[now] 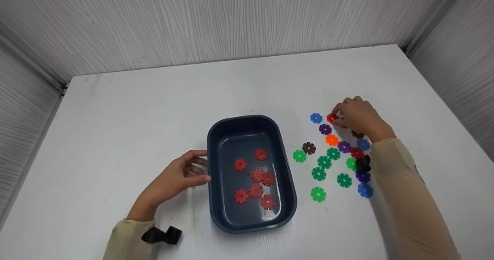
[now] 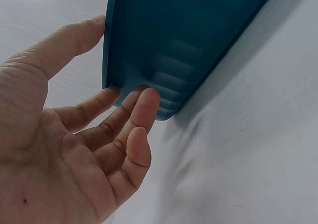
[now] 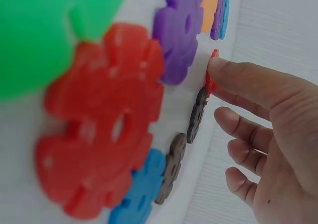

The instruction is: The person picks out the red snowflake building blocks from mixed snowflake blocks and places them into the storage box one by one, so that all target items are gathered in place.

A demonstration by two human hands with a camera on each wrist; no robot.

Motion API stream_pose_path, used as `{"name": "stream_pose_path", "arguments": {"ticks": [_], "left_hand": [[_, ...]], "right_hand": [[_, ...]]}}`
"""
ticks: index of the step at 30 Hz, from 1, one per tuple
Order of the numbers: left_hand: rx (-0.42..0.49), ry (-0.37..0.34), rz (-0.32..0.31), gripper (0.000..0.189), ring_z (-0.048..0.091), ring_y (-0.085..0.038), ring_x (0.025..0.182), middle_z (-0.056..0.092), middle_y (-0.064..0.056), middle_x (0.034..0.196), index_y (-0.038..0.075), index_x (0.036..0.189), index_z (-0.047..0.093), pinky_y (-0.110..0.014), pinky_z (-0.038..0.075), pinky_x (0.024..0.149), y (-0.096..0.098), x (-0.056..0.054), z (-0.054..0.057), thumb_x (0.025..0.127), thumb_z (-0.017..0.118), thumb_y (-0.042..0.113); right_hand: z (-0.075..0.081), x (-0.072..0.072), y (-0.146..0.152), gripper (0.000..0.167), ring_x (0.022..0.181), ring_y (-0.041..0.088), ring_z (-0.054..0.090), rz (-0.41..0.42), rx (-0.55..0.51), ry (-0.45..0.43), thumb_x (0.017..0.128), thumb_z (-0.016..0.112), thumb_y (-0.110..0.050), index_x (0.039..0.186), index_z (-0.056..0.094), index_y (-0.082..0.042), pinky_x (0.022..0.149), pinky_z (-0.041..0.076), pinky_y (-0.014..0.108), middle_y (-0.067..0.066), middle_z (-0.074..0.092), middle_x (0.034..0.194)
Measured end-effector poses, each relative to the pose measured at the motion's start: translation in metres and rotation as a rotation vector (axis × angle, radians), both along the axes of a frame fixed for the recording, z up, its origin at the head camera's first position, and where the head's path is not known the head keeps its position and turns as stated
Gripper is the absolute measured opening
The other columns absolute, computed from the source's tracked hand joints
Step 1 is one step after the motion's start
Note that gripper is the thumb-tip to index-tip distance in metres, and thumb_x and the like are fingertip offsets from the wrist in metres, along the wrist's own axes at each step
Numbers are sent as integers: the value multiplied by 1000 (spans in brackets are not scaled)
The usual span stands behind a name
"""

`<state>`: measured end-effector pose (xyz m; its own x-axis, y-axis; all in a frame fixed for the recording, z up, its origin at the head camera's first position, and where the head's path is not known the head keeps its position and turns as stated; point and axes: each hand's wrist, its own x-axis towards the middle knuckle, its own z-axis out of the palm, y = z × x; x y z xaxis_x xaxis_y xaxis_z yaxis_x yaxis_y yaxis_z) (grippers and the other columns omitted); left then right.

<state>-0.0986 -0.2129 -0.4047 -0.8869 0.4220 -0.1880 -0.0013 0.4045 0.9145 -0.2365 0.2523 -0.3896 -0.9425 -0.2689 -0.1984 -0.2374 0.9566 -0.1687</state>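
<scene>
My right hand (image 1: 357,115) pinches a red notched interlocking disc (image 1: 331,118) between thumb and index finger, at the far side of a spread of similar discs. In the right wrist view this red disc (image 3: 210,74) stands beside a dark brown disc (image 3: 197,115), the other fingers bent behind it. My left hand (image 1: 185,173) rests at the left side of a dark blue tray (image 1: 290,198). Seen from the left wrist, its thumb and fingertips meet the tray's outer wall (image 2: 164,40) without wrapping round it. Several red discs (image 1: 261,154) lie inside the tray, a few overlapping.
Right of the tray lie loose discs: greens (image 1: 318,194), blues (image 1: 316,118), purples (image 1: 325,129), an orange one (image 1: 332,139), browns (image 1: 309,148) and another red (image 1: 357,152). All this is on a white table (image 1: 146,109), with wood-patterned panels (image 1: 231,21) around it.
</scene>
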Motion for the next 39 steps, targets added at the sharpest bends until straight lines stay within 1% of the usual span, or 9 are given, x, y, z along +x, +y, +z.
{"name": "stream_pose_path", "arguments": {"ticks": [5,9,15,21,26,30,33,36,39], "left_hand": [[5,-7,-2,63,61,-23,101,57,-17,123,10,141,43,-26,52,80,0,-1,-1,87,72,25],[3,-3,2,63,60,-23,101,57,-16,124,10,141,44,-27,52,81,-1,-1,-2,87,72,25],[-9,7,7,63,60,-23,101,58,-16,124,10,141,45,-28,52,81,0,0,-3,87,73,26],[-3,1,6,62,61,-23,101,58,-17,124,10,141,44,-28,52,80,0,0,-2,87,72,25],[-6,3,5,63,61,-23,101,58,-16,125,11,141,44,-28,52,81,0,-2,-2,87,72,26],[-8,0,2,62,61,-23,101,58,-16,124,11,141,44,-28,52,81,0,-2,-1,87,72,27],[-8,3,-1,63,61,-22,101,58,-17,124,10,141,44,-27,52,80,-1,-1,0,87,72,26],[5,2,-8,63,61,-21,100,57,-18,125,7,141,43,-26,52,80,-2,0,1,87,72,25],[10,2,-8,63,60,-21,100,56,-18,125,7,141,43,-25,52,80,-1,0,2,88,72,25]], "right_hand": [[1,0,-2,36,105,38,48,19,19,-2,88,69,-19,118,64,0,102,38,58,21,61,113],[2,0,-2,37,103,37,50,22,11,11,88,69,-21,117,64,1,101,39,56,21,62,111],[10,3,-8,39,103,35,51,8,-84,42,90,67,-25,120,62,0,96,46,53,21,60,112],[22,11,-30,37,103,30,50,31,-166,86,89,69,-24,119,63,-3,96,47,49,17,59,109],[31,19,-58,36,101,27,50,95,-182,120,86,71,-24,117,65,-6,94,48,46,13,60,107],[35,29,-80,35,96,25,50,182,-233,180,85,72,-24,114,66,-6,87,49,43,11,60,103],[35,38,-97,33,93,24,50,261,-283,224,86,71,-24,113,66,-6,80,49,40,11,60,101],[35,48,-116,31,92,22,51,311,-326,228,86,70,-24,112,66,-8,76,47,37,9,60,99],[35,56,-133,30,91,20,51,351,-343,216,86,70,-25,111,67,-9,75,47,36,7,60,98]]}}
